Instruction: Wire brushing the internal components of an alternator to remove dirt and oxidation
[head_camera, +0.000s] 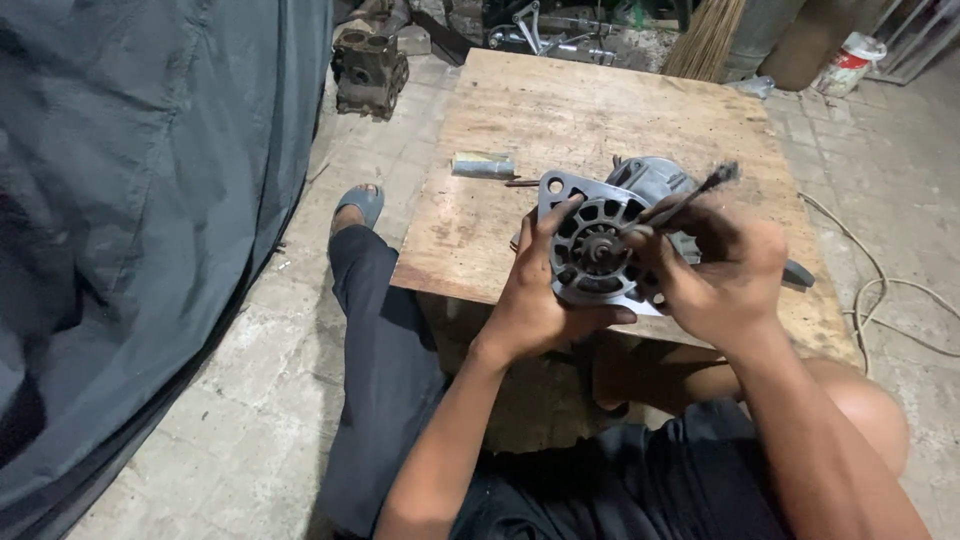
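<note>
The person is sitting on the floor w/ a wooden board in front of them, and the left hand is gripping a grey metal motor by its near left edge, fingers curled shut around the rim w/ the fingertips lying on the slotted round face. The motor is being propped on its side at the near edge of the board, face tilted up toward the camera, its back half hidden behind the hands. The right hand is closed around a thin dark tool, prob. a small brush or pick, w/ the frayed-looking end sticking up and to the right; the working end is lying at the hub in the middle of the face, though exact contact is hard to tell. Judging by this, the step in hand looks like cleaning or picking at the hub and the slots around it. The next move prob. calls for keeping the left hand firm so the motor isn't rolling, and for turning it bit by bit so each slot is coming under the tool. On the board behind the motor a small silver tube is lying well apart. Off the board, an old engine block is sitting on the paving, a white bucket is standing far right, and a pale cord is trailing along the floor
</note>
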